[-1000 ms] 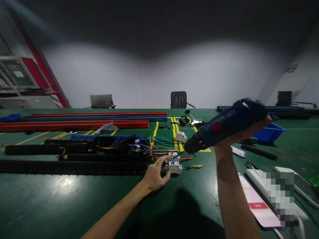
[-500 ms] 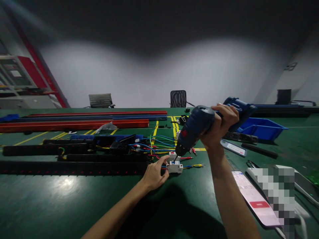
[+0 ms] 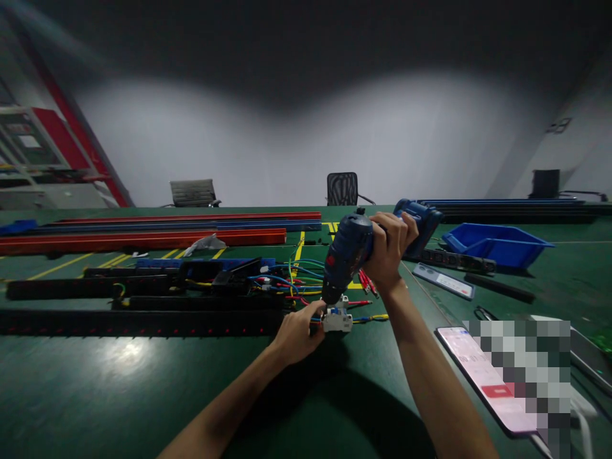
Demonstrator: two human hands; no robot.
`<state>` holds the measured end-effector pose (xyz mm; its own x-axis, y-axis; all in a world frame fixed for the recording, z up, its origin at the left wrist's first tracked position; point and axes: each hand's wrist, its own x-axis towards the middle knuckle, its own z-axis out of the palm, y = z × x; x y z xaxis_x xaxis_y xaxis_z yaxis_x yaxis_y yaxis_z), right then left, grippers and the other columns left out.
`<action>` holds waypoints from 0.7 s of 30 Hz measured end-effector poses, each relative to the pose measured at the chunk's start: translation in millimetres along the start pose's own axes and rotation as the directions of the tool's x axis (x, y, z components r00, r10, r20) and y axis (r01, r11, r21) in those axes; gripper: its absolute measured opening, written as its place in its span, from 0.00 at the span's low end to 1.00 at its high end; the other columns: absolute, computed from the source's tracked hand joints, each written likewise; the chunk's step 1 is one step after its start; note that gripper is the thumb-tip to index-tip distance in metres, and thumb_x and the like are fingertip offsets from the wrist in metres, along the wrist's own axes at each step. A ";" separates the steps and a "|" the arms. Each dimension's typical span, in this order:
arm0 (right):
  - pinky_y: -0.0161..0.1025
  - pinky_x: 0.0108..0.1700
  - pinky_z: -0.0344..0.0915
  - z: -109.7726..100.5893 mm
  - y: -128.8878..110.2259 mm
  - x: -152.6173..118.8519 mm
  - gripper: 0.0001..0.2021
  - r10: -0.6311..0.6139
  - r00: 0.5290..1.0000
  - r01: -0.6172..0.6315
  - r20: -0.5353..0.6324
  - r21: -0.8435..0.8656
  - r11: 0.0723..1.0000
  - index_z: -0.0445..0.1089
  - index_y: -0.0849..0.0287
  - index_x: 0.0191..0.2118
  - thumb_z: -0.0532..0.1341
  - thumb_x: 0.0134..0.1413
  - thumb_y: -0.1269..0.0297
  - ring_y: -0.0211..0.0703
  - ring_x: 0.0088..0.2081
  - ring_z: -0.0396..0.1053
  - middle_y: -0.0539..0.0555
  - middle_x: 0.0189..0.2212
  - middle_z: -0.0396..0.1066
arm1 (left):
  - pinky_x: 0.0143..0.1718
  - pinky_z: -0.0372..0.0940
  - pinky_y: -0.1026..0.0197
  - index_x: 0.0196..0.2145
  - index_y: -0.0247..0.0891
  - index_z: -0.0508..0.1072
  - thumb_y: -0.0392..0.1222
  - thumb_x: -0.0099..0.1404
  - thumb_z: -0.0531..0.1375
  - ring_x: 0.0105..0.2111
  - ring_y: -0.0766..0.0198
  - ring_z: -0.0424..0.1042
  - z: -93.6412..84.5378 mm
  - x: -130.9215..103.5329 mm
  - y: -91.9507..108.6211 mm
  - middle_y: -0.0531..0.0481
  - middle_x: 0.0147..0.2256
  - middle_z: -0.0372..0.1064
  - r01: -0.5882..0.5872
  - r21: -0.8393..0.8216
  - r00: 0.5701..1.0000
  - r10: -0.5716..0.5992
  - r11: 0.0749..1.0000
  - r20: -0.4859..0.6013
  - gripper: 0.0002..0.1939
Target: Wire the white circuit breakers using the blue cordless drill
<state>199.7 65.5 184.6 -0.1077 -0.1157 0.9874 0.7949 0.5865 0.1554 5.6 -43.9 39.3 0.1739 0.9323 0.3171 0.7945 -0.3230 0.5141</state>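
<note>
My right hand (image 3: 388, 247) is wrapped round the grip of a blue cordless drill (image 3: 348, 247), which tilts down to the left. Its dark chuck is over the left end of a small white circuit breaker (image 3: 337, 322); the bit's tip is hard to make out. Thumb and fingers of my left hand (image 3: 297, 331) close on the breaker's left end, where wires come in. A blue and yellow wire (image 3: 373, 318) runs out of its right side. Behind it, partly hidden, is a second white breaker (image 3: 343, 300) with a red wire.
Long black strips (image 3: 143, 323) lie to the left, with loose coloured wires (image 3: 306, 275). Red rails (image 3: 143, 241) lie behind them. On the right are a blue bin (image 3: 497, 247), a grey panel plate (image 3: 444, 281) and a lit phone (image 3: 488, 382).
The drill and my right hand have moved left and slightly down, bringing the chuck from the breaker's middle to its left end. My left hand has stayed at the breaker.
</note>
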 end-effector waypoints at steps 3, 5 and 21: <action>0.55 0.62 0.51 1.2 -1.2 -2.8 0.12 -0.007 1.000 0.007 0.029 0.002 1.000 0.65 0.51 0.47 0.58 0.57 0.71 0.46 0.50 0.69 0.52 0.42 0.71 | 0.31 0.64 0.64 0.55 0.45 0.67 0.37 0.60 0.60 0.31 0.62 0.77 0.1 0.3 0.7 0.51 0.41 0.77 -0.001 -0.021 1.000 0.002 1.000 0.012 0.25; 0.55 0.62 0.51 2.2 -0.5 -4.9 0.12 -0.023 0.999 0.022 0.042 0.010 1.000 0.65 0.51 0.47 0.58 0.58 0.71 0.46 0.50 0.69 0.52 0.43 0.72 | 0.32 0.65 0.64 0.56 0.46 0.67 0.35 0.59 0.60 0.30 0.64 0.76 1.7 0.4 -0.5 0.52 0.44 0.76 -0.018 -0.052 1.000 0.018 0.999 0.007 0.26; 0.53 0.61 0.51 4.5 -4.2 -9.6 0.09 -0.053 0.999 0.053 0.013 -0.018 0.998 0.66 0.52 0.45 0.58 0.60 0.70 0.45 0.50 0.69 0.52 0.40 0.72 | 0.32 0.67 0.64 0.53 0.46 0.68 0.34 0.60 0.59 0.35 0.64 0.76 5.5 -0.2 -3.3 0.53 0.49 0.75 -0.053 -0.079 0.998 0.051 0.995 -0.025 0.23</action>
<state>194.6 67.7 174.5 -0.1576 -0.1357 0.9781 0.7985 0.5653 0.2071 6.2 -42.2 33.2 0.1993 0.9102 0.3630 0.7356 -0.3837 0.5583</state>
